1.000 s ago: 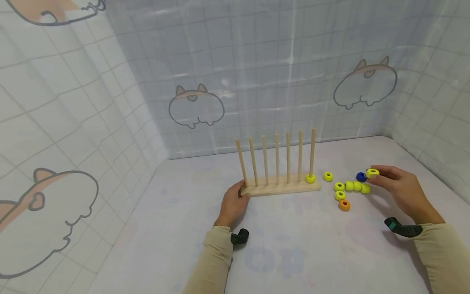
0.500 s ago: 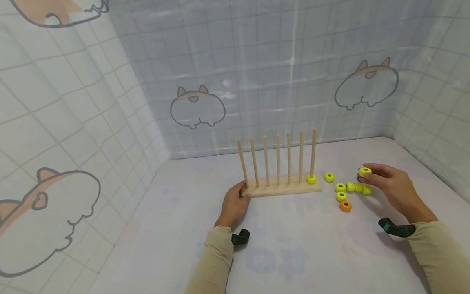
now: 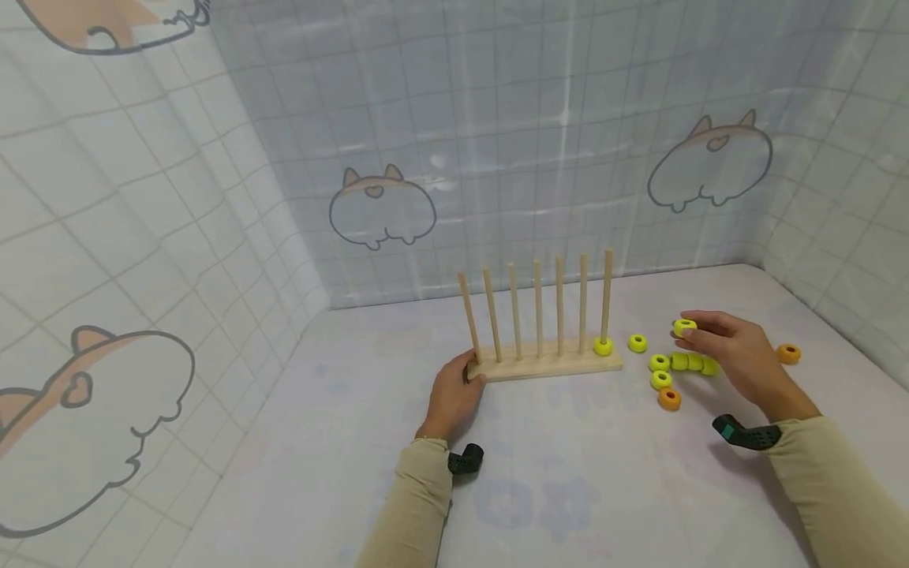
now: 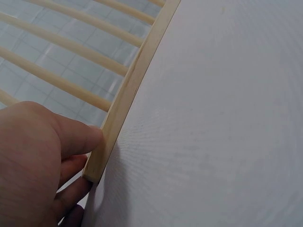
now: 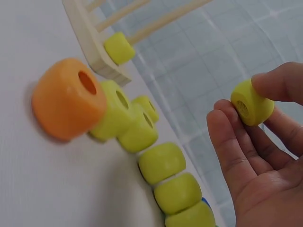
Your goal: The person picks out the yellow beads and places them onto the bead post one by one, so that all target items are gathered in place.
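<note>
In the head view my left hand [image 3: 451, 398] holds the left end of a wooden peg stand [image 3: 543, 366], with the thumb on its front edge in the left wrist view. Upright pegs rise from the base. One yellow bead [image 3: 603, 347] sits at the bottom of the rightmost peg. My right hand [image 3: 742, 359] pinches another yellow bead [image 5: 253, 101] between thumb and fingers, raised above the table. Below it lies a row of yellow beads [image 3: 694, 363], with more yellow beads [image 3: 660, 380] and an orange bead [image 3: 669, 399] to the left.
A loose yellow bead [image 3: 637, 343] lies just right of the stand. Another orange bead [image 3: 788, 353] is to the right of my right hand. A blue sliver [image 5: 206, 202] shows behind the row in the right wrist view. Tiled-pattern sheeting [image 3: 497, 158] closes off the back and sides.
My right hand has moved left toward the stand with the yellow bead. The orange bead on the far right has come into view, and the blue bead is now hidden in the head view.
</note>
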{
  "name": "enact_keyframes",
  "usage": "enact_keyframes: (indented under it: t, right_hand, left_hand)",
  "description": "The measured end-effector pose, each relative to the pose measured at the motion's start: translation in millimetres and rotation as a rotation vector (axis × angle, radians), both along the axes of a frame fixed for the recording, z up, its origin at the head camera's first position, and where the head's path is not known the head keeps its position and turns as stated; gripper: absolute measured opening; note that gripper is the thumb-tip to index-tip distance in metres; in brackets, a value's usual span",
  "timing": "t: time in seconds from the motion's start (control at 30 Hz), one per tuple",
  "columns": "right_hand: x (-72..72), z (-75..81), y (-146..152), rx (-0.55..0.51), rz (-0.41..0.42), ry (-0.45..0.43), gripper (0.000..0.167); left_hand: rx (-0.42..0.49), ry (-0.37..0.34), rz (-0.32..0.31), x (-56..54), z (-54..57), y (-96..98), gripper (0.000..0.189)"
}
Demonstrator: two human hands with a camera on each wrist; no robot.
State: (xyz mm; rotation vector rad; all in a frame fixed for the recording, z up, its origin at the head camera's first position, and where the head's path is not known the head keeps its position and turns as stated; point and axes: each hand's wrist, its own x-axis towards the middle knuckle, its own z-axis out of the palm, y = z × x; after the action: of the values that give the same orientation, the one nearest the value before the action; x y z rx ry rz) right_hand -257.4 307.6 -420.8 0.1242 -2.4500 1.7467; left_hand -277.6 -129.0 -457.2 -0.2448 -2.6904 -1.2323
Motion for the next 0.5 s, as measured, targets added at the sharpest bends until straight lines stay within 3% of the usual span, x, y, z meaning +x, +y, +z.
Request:
enact_keyframes:
  t: [0.33,0.5]
  right_hand:
    - [-3.9,4.7,-16.2,0.003,0.019,-0.021,0.06]
    - [-7.9,7.8,-22.7,0.057,0.018,-0.065,0.063]
  left_hand:
    - [0.011,0.012,-0.007,-0.9,-1.8,-0.7,0.051]
    - [0.008,0.013,-0.006,-1.0,-1.8,-0.6,0.051]
